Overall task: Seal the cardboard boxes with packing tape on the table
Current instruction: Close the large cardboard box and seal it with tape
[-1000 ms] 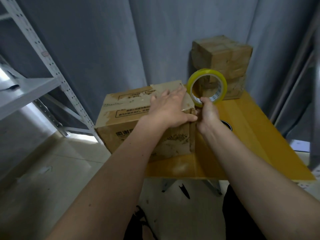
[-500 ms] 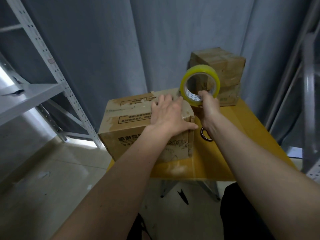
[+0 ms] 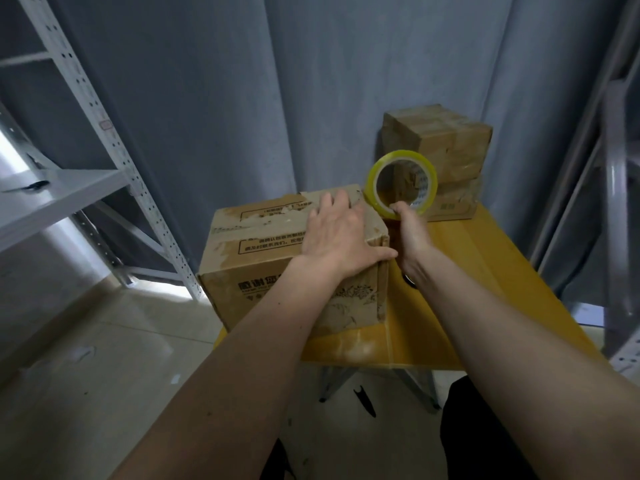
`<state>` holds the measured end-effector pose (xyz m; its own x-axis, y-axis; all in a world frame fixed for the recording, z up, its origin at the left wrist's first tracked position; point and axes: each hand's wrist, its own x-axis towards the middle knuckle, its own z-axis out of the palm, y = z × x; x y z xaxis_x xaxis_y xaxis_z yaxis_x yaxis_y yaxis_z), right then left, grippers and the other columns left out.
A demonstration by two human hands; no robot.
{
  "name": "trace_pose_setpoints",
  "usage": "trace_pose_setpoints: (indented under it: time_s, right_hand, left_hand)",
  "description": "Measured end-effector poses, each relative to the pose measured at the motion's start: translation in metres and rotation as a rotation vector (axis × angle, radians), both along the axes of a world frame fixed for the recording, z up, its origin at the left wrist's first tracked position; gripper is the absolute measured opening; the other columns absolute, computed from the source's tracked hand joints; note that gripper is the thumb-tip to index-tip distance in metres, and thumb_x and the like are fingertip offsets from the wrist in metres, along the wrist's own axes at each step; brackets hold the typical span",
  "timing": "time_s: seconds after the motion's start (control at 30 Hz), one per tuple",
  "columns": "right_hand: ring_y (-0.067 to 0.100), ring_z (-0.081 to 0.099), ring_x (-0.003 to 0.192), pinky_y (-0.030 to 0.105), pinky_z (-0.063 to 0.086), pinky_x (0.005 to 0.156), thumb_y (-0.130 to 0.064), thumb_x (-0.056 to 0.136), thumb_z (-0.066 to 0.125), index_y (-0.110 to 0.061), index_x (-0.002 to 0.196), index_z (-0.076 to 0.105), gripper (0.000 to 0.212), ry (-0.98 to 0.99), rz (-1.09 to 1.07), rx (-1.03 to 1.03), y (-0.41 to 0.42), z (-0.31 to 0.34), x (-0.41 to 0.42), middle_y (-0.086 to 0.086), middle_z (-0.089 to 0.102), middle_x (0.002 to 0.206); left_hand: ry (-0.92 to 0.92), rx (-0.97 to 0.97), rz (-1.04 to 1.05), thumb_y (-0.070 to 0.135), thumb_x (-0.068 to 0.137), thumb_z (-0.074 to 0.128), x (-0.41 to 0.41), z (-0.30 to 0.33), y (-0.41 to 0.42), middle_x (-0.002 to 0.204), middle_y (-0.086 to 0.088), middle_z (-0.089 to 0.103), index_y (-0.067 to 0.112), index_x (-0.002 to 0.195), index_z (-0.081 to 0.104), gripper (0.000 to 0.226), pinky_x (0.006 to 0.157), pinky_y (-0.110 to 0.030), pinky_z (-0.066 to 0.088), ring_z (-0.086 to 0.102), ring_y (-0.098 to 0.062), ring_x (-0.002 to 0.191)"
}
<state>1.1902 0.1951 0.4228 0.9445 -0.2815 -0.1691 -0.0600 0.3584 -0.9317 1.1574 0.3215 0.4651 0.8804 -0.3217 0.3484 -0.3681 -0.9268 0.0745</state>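
Observation:
A worn cardboard box (image 3: 263,271) with printed text stands on the left part of the yellow table (image 3: 485,289). My left hand (image 3: 341,240) lies flat on the box's top at its right edge, the thumb pressing along the corner. My right hand (image 3: 412,233) grips a yellow roll of packing tape (image 3: 429,178) held upright just past the box's far right corner. Whether a strip of tape runs from the roll to the box I cannot make out.
Two taped cardboard boxes (image 3: 446,157) are stacked at the table's back right against a grey curtain. A dark round object (image 3: 410,282) lies on the table under my right wrist. A metal rack (image 3: 104,140) stands on the left, another frame (image 3: 616,202) on the right. Black scissors (image 3: 363,400) lie on the floor.
My right hand has carried the tape roll farther back along the box's right side. The left hand has stayed flat on the box top.

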Motion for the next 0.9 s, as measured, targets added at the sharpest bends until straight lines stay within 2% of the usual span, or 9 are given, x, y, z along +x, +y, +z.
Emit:
trace_pose_setpoints:
  time_s: [0.2,0.3,0.37,0.43,0.53,0.63,0.73,0.8,0.9]
  right_hand:
    - [0.019,0.070,0.079,0.033,0.055,0.072,-0.027,0.093,0.047,-0.011,0.096,0.067,0.026,-0.067,0.107,0.110,-0.001,-0.009,0.001,0.008,0.073,0.088]
    - [0.013,0.067,0.058,0.025,0.053,0.056,-0.019,0.093,0.048,-0.012,0.086,0.061,0.017,-0.094,0.029,0.092,0.003,0.007,0.001,0.001,0.069,0.064]
    - [0.012,0.063,0.051,0.020,0.047,0.046,-0.013,0.091,0.050,-0.010,0.084,0.058,0.011,-0.116,-0.037,0.027,0.006,0.028,0.004,0.000,0.063,0.060]
    - [0.019,0.066,0.067,0.025,0.049,0.054,-0.011,0.087,0.052,-0.008,0.091,0.059,0.008,-0.172,-0.109,-0.072,0.011,0.058,0.011,0.005,0.062,0.074]
    - [0.029,0.066,0.092,0.040,0.053,0.080,-0.019,0.082,0.049,-0.017,0.080,0.058,0.010,-0.301,-0.198,-0.322,0.020,0.110,0.022,0.005,0.062,0.086]
    - [0.030,0.059,0.106,0.041,0.046,0.092,-0.032,0.084,0.043,-0.010,0.105,0.057,0.034,-0.332,-0.237,-0.706,0.034,0.142,0.019,0.009,0.059,0.107]
    - [0.034,0.051,0.118,0.039,0.038,0.094,-0.031,0.094,0.041,-0.004,0.123,0.049,0.040,-0.328,-0.265,-0.882,0.049,0.145,0.016,0.016,0.056,0.127]
    - [0.034,0.046,0.125,0.038,0.036,0.096,-0.031,0.097,0.039,-0.004,0.129,0.042,0.043,-0.342,-0.230,-0.962,0.060,0.146,0.011,0.017,0.050,0.135]
    - [0.035,0.046,0.123,0.036,0.035,0.089,-0.033,0.097,0.039,-0.006,0.128,0.040,0.041,-0.383,-0.156,-1.097,0.075,0.153,0.010,0.017,0.048,0.134]
  left_hand:
    - [-0.007,0.004,0.001,0.077,0.071,0.061,0.002,-0.002,0.000,0.132,-0.007,0.044,0.019,0.139,0.046,0.090,0.107,-0.043,0.034,0.035,-0.027,0.126]
    - [-0.010,-0.015,-0.004,0.078,0.072,0.060,0.003,0.003,0.005,0.130,-0.006,0.044,0.020,0.139,0.047,0.089,0.104,-0.042,0.035,0.036,-0.025,0.124]
    - [-0.029,-0.089,-0.008,0.079,0.072,0.059,0.004,0.013,0.011,0.128,-0.006,0.043,0.022,0.139,0.047,0.089,0.101,-0.041,0.036,0.037,-0.025,0.122]
    - [-0.053,-0.229,-0.011,0.079,0.070,0.059,0.006,0.029,0.017,0.126,-0.005,0.042,0.023,0.140,0.046,0.090,0.099,-0.040,0.037,0.035,-0.025,0.121]
    - [-0.065,-0.495,-0.022,0.079,0.067,0.063,0.009,0.049,0.025,0.120,0.002,0.038,0.026,0.144,0.043,0.095,0.099,-0.034,0.034,0.033,-0.020,0.122]
    - [-0.044,-0.718,-0.043,0.070,0.071,0.068,0.005,0.050,0.028,0.134,0.003,0.037,0.023,0.150,0.033,0.098,0.108,-0.030,0.027,0.028,-0.016,0.131]
    - [0.029,-0.862,-0.065,0.058,0.076,0.072,0.002,0.047,0.038,0.156,0.003,0.028,0.022,0.154,0.026,0.097,0.119,-0.036,0.021,0.019,-0.014,0.144]
    - [0.167,-0.942,-0.111,0.057,0.070,0.073,0.001,0.054,0.049,0.153,0.002,0.039,0.026,0.150,0.032,0.096,0.117,-0.042,0.030,0.033,-0.017,0.141]
    - [0.252,-1.101,-0.152,0.047,0.066,0.071,-0.001,0.065,0.065,0.124,0.006,0.065,0.029,0.131,0.054,0.070,0.102,-0.038,0.047,0.060,-0.012,0.114]
